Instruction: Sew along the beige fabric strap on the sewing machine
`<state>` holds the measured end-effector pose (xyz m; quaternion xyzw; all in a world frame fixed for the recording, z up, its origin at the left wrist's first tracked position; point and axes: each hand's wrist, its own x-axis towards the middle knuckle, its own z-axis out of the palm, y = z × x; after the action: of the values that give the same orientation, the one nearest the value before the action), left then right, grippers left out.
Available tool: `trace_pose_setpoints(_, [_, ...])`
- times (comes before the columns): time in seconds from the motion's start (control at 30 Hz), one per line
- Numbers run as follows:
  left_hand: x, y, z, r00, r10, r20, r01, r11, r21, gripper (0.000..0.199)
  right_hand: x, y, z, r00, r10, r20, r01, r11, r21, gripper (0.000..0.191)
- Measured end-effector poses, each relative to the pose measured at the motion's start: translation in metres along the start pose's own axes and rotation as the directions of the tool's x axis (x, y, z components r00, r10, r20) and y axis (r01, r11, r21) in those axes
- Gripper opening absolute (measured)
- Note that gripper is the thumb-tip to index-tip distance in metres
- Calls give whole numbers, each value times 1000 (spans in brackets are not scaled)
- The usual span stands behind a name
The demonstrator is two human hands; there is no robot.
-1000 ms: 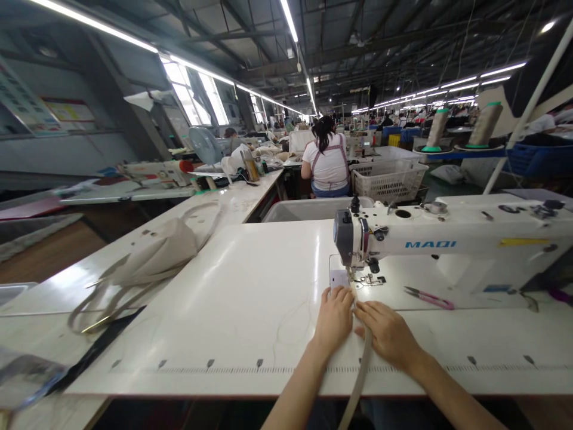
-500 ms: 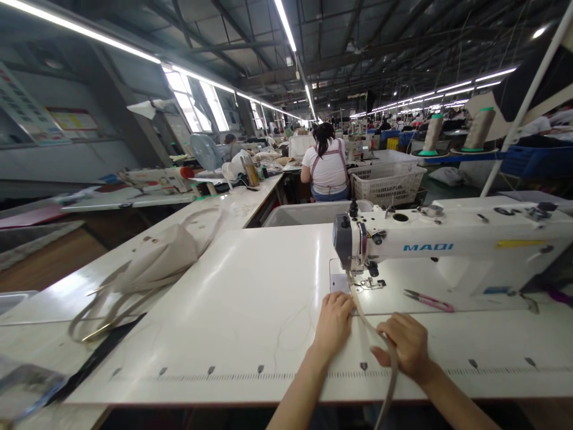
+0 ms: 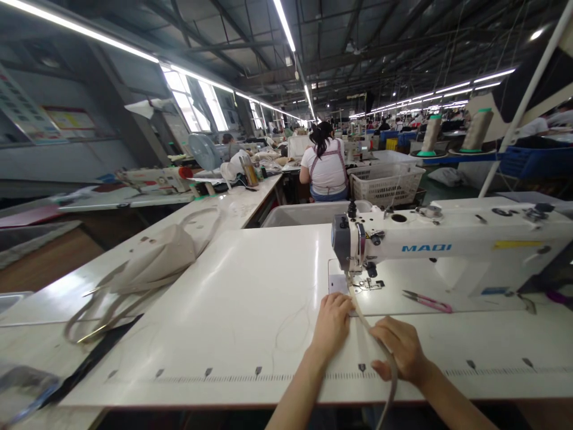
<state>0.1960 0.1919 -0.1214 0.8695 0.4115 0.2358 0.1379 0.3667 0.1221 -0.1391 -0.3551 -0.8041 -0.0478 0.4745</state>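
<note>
At lower centre of the frame, left hand [image 3: 333,322] presses flat on a beige strap [image 3: 363,319] beside the sewing machine [image 3: 439,248]; right hand [image 3: 400,349] grips it.

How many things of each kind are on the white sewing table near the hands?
Sewing machine: 1
Beige strap: 1
Pink thread snips: 1
Hands on the strap, left hand and right hand: 2
Total: 5

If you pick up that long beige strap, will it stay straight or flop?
The strap probably flops: it bends over the right hand and droops off the table edge. It looks thin, so likely light.
</note>
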Motion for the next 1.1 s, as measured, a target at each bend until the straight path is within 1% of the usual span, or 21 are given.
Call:
trace_pose_setpoints(0.13, [-2, 1, 0, 1000, -1, -5, 1, 1000, -21, 27, 1, 5, 12, 985, 166, 52, -161, 983, -86, 6])
trace_pose_setpoints(0.17, [-2, 2, -1, 1000, -3, -7, 2, 1000, -26, 28, 1, 6, 15, 978, 199, 63, -193, 978, -84, 2])
trace_pose_setpoints(0.23, [-3, 2, -2, 1000, -10, -17, 9, 999, -34, 29, 3, 6, 18, 972, 219, 89, -217, 975, -40, 6])
trace_pose_setpoints(0.3, [-3, 2, -3, 999, -17, -29, 16, 999, -45, 29, 5, 4, 18, 974, 191, 124, -191, 981, -8, 9])
trace_pose_setpoints(0.37, [-4, 1, -3, 999, -27, -46, 24, 998, -62, 27, 6, 1, 17, 982, 113, 153, -113, 994, -5, 12])
trace_pose_setpoints(0.4, [-4, 0, -4, 998, -29, -53, 25, 997, -70, 27, 5, 0, 16, 987, 62, 148, -62, 998, -9, 14])
trace_pose_setpoints(0.43, [-5, -1, -4, 998, -30, -57, 26, 997, -77, 27, 4, -1, 15, 993, 11, 121, -10, 1000, -10, 19])
trace_pose_setpoints(0.5, [-5, -2, -4, 998, -31, -61, 26, 996, -82, 27, 2, -1, 14, 997, -67, 26, 68, 998, -10, 30])
trace_pose_setpoints(0.57, [-6, -2, -5, 998, -30, -51, 26, 997, -79, 28, -1, 0, 14, 996, -76, -49, 75, 997, -18, 33])
trace_pose_setpoints(0.6, [-6, -2, -5, 998, -32, -47, 28, 997, -77, 28, -1, 1, 13, 997, -59, -56, 58, 998, -19, 30])
trace_pose_setpoints(0.67, [-6, -1, -5, 999, -33, -38, 31, 997, -72, 28, -1, 2, 13, 1000, -10, -25, 9, 1000, -14, 18])
trace_pose_setpoints(0.73, [-5, 0, -4, 999, -29, -27, 27, 998, -57, 28, 1, 2, 13, 999, 47, 26, -47, 999, -6, 12])
trace_pose_setpoints(0.87, [-2, 1, -1, 1000, -17, 0, 17, 1000, -4, 27, 3, 4, 14, 985, 137, 103, -131, 989, -63, 14])
trace_pose_setpoints(1.0, [-2, -1, 2, 1000, -14, 19, 14, 1000, -1, 26, 6, 6, 14, 966, 156, 207, -136, 985, -109, 15])
trace_pose_setpoints(1.1, [-3, 0, 2, 1000, -13, 27, 13, 1000, 0, 24, 8, 5, 12, 953, 159, 257, -130, 984, -123, 18])
